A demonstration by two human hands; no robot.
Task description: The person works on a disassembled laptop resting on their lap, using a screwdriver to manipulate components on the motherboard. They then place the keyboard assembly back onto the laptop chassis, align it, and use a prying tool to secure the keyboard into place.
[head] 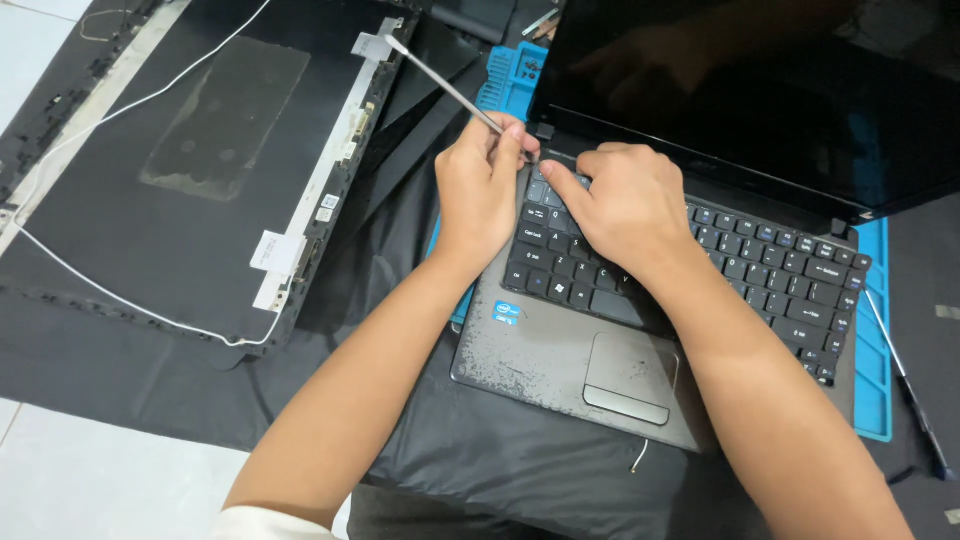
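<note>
Your left hand (pixel 480 195) is clamped on a thin metal pry tool (pixel 440 88). Its tip sits at the far left corner of the keyboard (pixel 760 270), just below the left hinge of the laptop (pixel 560 350). Your right hand (pixel 625 205) lies flat on the keys with nothing in its grip; its forefinger reaches toward the tool tip, fingers loosely together.

Risks from this position:
1. The tip is likely to slip and scratch the dark screen (pixel 780 90) or the palm rest if you press too hard.
2. A key cap or retaining tab may snap if you lever at too steep an angle.
3. The weight of your right hand may hold the keyboard down against the lift.

Labels:
1. A small blue square sticker (pixel 509 312) sits on the near left of the palm rest.
2. White rectangular tabs (pixel 278 250) sit along the right edge of the detached black lid panel (pixel 190 170), far left.
3. A blue mat (pixel 872 370) shows beneath the laptop, with a second slim tool (pixel 905 375) on it at the right.
</note>
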